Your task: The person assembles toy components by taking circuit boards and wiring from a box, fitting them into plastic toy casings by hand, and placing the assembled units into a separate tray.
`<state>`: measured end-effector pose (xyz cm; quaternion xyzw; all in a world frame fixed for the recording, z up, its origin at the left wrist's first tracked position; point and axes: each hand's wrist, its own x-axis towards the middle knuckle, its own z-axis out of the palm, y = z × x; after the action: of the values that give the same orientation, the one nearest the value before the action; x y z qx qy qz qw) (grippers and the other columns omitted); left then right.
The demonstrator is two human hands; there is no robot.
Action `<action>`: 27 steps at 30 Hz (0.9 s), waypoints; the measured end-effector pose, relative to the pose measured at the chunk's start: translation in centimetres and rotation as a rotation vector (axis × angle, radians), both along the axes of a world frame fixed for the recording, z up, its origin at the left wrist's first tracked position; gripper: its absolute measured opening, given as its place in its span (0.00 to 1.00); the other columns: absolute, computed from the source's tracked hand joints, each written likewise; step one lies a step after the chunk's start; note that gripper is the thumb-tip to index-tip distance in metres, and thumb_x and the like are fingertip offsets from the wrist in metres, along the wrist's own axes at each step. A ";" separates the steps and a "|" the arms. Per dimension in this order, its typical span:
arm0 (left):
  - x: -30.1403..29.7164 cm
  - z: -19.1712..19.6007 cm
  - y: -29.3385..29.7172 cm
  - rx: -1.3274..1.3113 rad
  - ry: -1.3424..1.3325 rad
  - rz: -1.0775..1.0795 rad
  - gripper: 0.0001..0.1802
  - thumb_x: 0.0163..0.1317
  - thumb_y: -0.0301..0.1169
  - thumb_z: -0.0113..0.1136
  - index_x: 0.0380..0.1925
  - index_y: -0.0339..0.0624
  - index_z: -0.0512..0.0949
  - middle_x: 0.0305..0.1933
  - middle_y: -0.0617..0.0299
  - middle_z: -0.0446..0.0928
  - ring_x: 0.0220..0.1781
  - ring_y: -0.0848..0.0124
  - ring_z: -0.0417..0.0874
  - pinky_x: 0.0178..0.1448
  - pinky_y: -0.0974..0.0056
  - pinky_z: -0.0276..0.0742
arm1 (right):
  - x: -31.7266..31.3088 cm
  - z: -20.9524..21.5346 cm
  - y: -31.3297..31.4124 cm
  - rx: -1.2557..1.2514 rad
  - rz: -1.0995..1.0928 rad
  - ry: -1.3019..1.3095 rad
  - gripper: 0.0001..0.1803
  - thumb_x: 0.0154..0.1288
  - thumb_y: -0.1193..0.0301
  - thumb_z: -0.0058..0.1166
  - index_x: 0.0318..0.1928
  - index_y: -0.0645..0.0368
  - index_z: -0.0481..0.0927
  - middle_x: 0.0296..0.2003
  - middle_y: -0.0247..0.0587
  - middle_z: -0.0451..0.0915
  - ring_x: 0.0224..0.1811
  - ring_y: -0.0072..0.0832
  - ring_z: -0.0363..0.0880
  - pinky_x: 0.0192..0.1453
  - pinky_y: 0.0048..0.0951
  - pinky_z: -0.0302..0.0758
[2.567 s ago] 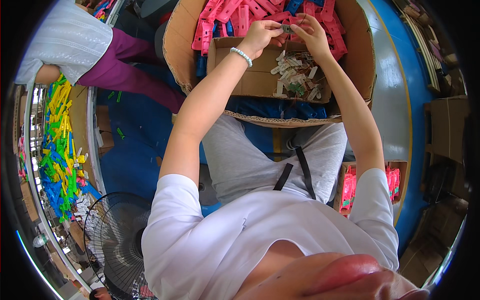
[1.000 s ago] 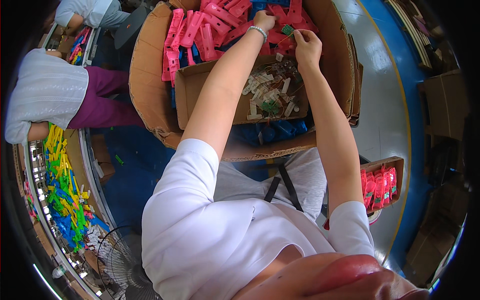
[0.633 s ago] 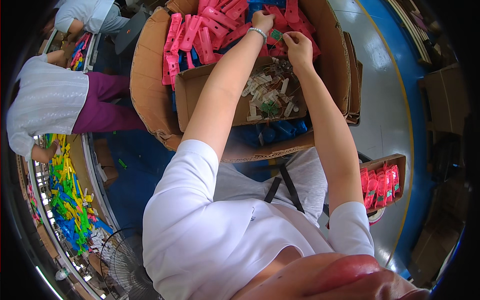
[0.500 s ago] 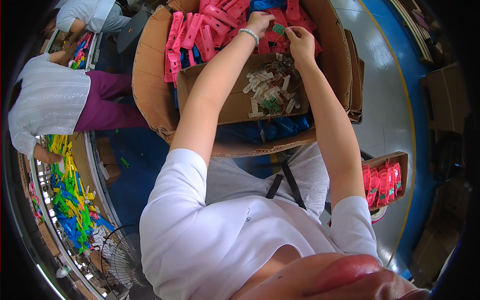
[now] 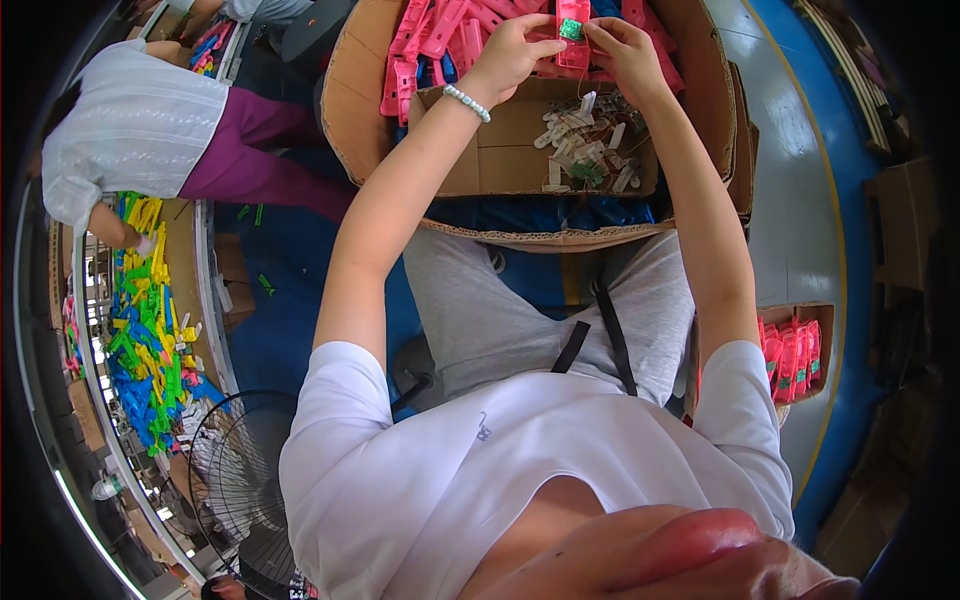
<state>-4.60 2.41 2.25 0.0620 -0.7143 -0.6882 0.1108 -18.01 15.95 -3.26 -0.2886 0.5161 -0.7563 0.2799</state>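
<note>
While both hands meet over the cardboard box (image 5: 480, 165), left hand (image 5: 515, 50) and right hand (image 5: 622, 45) pinch the upright pink piece (image 5: 573, 30) between closed fingers, its green tab (image 5: 571, 30) facing up

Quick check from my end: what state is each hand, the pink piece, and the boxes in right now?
Left hand: closed on the pink piece.
Right hand: pinching the same piece.
Pink piece: held up, green part on it.
Small inner box: open, holding pale small parts.
Big carton: open, pink pieces inside.
</note>
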 end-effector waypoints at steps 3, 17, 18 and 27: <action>0.2 -1.0 -0.3 0.119 0.133 0.044 0.21 0.64 0.21 0.59 0.57 0.30 0.72 0.51 0.53 0.78 0.47 0.67 0.84 0.48 0.61 0.88 | -0.7 -0.3 0.1 -0.083 0.038 -0.026 0.13 0.73 0.69 0.52 0.50 0.66 0.77 0.44 0.36 0.79 0.49 0.23 0.79 0.55 0.31 0.79; 1.4 -2.8 -1.6 0.302 0.292 0.110 0.26 0.60 0.24 0.64 0.59 0.41 0.70 0.51 0.57 0.78 0.53 0.68 0.80 0.56 0.62 0.78 | -0.1 -0.2 1.2 0.089 0.350 -0.025 0.12 0.73 0.66 0.53 0.49 0.61 0.77 0.43 0.30 0.77 0.48 0.17 0.76 0.55 0.29 0.77; 1.2 -2.4 -1.2 0.533 0.296 0.137 0.26 0.59 0.25 0.66 0.58 0.42 0.71 0.49 0.57 0.78 0.53 0.68 0.79 0.57 0.62 0.77 | -0.8 -0.4 1.9 0.094 0.344 -0.025 0.12 0.73 0.66 0.53 0.49 0.61 0.77 0.43 0.30 0.77 0.48 0.17 0.76 0.55 0.29 0.77; 2.3 -3.5 -5.7 -0.178 -0.107 0.068 0.11 0.68 0.34 0.60 0.44 0.40 0.80 0.35 0.63 0.80 0.36 0.74 0.82 0.34 0.70 0.77 | -3.1 -1.0 2.3 0.310 0.222 0.263 0.13 0.72 0.65 0.54 0.50 0.60 0.79 0.42 0.27 0.79 0.44 0.13 0.75 0.51 0.20 0.71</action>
<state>-2.27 -3.34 -1.23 0.1127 -0.7749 -0.6137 0.1011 -21.12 18.29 -4.31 -0.3933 0.6232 -0.5885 0.3326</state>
